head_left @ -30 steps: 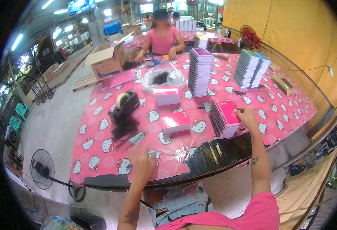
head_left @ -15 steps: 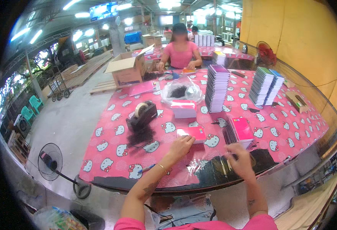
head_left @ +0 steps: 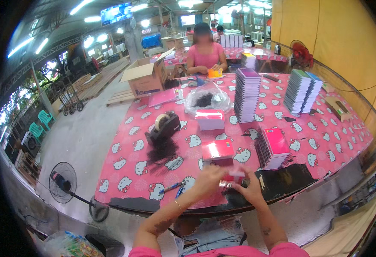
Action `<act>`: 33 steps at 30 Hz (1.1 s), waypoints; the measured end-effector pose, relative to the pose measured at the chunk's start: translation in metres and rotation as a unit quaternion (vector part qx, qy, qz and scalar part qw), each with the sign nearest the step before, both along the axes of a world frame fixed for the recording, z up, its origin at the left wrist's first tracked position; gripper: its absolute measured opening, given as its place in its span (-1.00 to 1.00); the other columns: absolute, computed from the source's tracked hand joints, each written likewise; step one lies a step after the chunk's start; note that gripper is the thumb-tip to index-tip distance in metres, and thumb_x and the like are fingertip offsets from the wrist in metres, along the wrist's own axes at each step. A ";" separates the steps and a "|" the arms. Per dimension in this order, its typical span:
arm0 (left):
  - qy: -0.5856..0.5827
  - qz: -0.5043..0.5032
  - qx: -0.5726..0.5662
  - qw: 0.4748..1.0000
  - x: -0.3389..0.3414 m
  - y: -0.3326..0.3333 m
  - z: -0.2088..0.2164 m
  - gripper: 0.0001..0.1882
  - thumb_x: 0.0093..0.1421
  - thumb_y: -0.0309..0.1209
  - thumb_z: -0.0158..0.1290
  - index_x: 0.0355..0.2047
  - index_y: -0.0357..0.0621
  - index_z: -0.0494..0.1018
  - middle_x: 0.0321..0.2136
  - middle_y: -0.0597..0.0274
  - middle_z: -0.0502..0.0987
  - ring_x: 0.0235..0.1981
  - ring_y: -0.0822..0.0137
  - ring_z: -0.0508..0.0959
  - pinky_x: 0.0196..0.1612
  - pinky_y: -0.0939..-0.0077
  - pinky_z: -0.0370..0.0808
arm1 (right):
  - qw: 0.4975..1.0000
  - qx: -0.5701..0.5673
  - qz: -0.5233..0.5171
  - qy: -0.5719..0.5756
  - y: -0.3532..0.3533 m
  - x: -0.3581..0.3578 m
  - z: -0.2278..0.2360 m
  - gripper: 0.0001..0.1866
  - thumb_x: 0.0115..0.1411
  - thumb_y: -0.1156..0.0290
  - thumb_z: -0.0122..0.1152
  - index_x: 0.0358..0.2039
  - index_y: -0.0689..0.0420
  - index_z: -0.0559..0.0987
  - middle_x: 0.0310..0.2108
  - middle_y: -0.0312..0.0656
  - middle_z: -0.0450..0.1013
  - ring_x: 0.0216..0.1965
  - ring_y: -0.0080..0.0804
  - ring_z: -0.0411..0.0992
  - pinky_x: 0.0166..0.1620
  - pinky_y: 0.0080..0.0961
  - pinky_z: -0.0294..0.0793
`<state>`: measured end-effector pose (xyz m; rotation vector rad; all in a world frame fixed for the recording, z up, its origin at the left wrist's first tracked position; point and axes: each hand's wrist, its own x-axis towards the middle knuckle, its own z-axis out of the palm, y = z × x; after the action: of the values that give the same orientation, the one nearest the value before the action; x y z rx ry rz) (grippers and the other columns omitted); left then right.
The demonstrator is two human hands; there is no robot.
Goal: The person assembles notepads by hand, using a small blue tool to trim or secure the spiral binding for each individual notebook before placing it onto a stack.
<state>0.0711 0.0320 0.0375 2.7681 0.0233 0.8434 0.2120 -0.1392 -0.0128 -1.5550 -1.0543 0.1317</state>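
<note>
Listing one small pink item (head_left: 232, 176), blurred, apparently a notebook: we place it between both hands, by the table's (head_left: 126, 147) near edge. Left hand (head_left: 212, 177): at its left side, smeared; whether the fingers pinch, we cannot tell. Right hand (head_left: 249, 188): thumb and fingers pinching its right edge. Change: both hands now meet at this single item, so we judge work has passed from stack to piece. Against the earlier frame: left hand off the middle notebook stack (head_left: 217, 150); right hand away from the spiral-bound notebooks (head_left: 277, 141) at right; pens (head_left: 171, 187), near left, more exposed.
</note>
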 end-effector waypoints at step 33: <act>0.085 0.307 0.040 0.947 -0.100 0.114 -0.046 -0.73 0.22 -0.28 0.11 -0.15 -0.19 0.51 -0.18 -0.03 0.52 -0.13 -0.03 0.49 -0.11 0.13 0.47 | 0.951 -0.024 0.146 0.270 0.005 -0.018 -0.016 -0.74 0.13 0.59 0.35 -0.12 0.23 0.65 -0.26 -0.32 0.58 -0.21 -0.59 0.48 -0.09 -0.58 0.46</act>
<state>-0.0286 0.1457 -0.0082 2.9295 0.9406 0.7319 0.1935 -0.1340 -0.0287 -1.2855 -0.8330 0.7486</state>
